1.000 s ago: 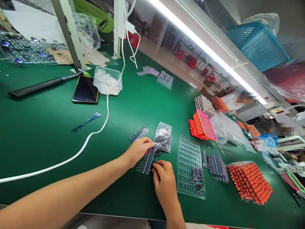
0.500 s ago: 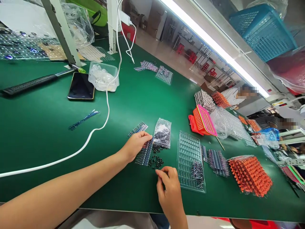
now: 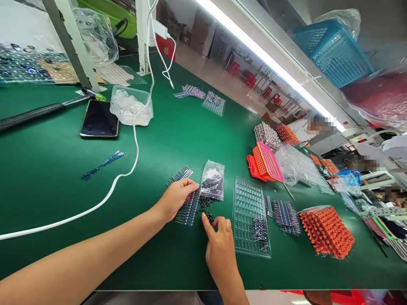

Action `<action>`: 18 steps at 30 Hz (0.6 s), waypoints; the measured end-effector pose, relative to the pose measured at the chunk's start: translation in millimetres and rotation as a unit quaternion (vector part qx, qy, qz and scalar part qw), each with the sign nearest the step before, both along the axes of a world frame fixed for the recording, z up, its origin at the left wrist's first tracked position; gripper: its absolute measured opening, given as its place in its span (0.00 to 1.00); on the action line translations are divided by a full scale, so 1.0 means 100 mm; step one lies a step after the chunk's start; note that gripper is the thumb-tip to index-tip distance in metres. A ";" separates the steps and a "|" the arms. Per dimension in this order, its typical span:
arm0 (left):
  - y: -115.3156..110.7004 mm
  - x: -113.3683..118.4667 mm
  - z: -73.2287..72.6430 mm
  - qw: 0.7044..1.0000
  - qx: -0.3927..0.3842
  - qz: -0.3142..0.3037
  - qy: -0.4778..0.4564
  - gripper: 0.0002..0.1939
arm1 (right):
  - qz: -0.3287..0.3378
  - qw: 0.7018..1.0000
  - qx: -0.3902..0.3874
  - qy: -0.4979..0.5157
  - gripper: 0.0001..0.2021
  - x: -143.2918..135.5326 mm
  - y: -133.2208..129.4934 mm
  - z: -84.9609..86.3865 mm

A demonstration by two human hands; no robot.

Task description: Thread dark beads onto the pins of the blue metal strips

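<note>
Left fingers (image 3: pixel 192 187) tight on blue strip (image 3: pixel 192 207)

Our left hand (image 3: pixel 175 197) pinches a blue strip (image 3: pixel 191 209); our right hand (image 3: pixel 221 247) points at black beads (image 3: pixel 206 203). From beads: plastic bag (image 3: pixel 213 182) twelve o'clock, clear tray (image 3: pixel 245 212) three, phone (image 3: pixel 99 119) ten.

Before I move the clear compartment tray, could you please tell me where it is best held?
I'd pinch the far half of its left rim, coming from the left, past the right hand: that part of the clear compartment tray is bare, while a short strip lies along its right edge and loose pieces heap toward the near right corner.
</note>
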State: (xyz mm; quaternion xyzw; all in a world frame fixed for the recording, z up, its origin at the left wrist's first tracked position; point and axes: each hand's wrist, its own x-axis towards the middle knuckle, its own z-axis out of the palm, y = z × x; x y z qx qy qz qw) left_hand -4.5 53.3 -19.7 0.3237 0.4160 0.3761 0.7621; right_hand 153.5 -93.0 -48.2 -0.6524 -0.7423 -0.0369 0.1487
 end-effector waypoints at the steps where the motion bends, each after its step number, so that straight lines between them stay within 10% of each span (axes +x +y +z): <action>1: 0.00 0.00 0.00 1.000 -0.001 0.000 -0.001 0.16 | -0.003 1.000 0.000 0.015 0.36 0.04 -0.03 0.03; 10: -0.08 0.04 -0.03 0.999 0.004 -0.029 0.013 0.14 | 0.051 0.994 -0.046 0.089 0.30 0.00 -0.26 0.08; 18: -0.07 0.04 -0.05 0.999 0.007 -0.042 0.018 0.15 | -0.045 0.990 0.025 0.130 0.25 0.11 -0.19 0.01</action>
